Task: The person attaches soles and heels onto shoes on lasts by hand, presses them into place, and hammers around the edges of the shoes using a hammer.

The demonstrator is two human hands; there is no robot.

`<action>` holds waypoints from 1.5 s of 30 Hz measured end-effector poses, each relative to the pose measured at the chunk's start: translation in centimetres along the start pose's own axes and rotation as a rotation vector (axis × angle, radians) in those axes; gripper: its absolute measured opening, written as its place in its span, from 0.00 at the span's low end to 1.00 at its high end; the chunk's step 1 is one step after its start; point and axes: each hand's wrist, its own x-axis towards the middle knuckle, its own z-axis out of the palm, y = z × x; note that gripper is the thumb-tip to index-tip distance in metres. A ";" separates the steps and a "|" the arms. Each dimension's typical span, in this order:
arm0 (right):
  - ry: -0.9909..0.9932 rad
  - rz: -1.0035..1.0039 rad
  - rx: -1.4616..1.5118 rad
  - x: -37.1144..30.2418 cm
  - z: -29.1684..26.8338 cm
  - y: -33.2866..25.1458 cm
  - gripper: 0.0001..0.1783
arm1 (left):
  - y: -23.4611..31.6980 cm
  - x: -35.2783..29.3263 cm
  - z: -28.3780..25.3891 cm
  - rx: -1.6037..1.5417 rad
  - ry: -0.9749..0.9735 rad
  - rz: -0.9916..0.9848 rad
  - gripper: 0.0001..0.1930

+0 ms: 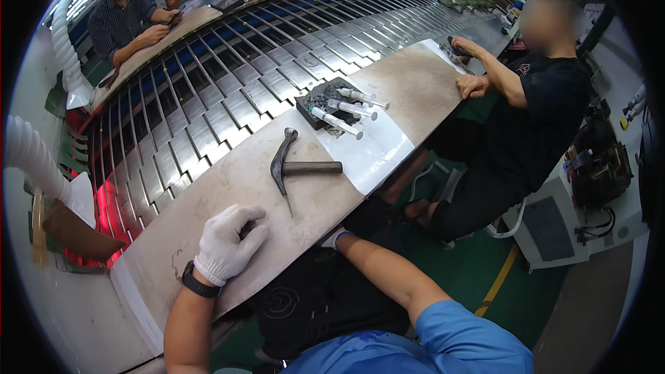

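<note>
Right gloved hand (332, 238): sat mostly hidden below worktop (235, 180) edge; could not tell grip. Left gloved hand (230, 242): was half-curled with thumb apart, seemingly unladen. Pick hammer (287, 168): lay beyond, on worktop; seemed head-heavy, rigid, sturdy; best gripped by wooden handle (315, 167).

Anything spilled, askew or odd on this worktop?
Mildly: beyond the hammer, the dark block looks rough and smeared, with syringes slanting across it, untidy against the clean white sheet. The worktop is stained in places. I see no obvious fresh spill.
</note>
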 end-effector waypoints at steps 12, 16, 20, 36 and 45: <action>0.001 -0.038 0.010 0.3 0.9 0.4 0.33 | 0.1 -0.1 0.0 0.009 -0.009 -0.022 0.12; -0.011 -0.041 0.006 0.2 0.4 -0.1 0.34 | 0.1 -0.2 -0.1 0.017 -0.015 -0.027 0.12; 0.017 -0.049 0.038 0.2 1.2 0.7 0.34 | 0.1 0.0 0.2 0.004 -0.013 -0.016 0.12; -0.050 -0.036 0.045 0.1 0.3 -0.1 0.35 | 0.1 -0.3 0.2 0.016 -0.014 -0.034 0.13; -0.020 -0.043 0.066 -0.3 0.2 0.1 0.32 | 0.3 -0.2 0.4 -0.007 -0.002 -0.024 0.12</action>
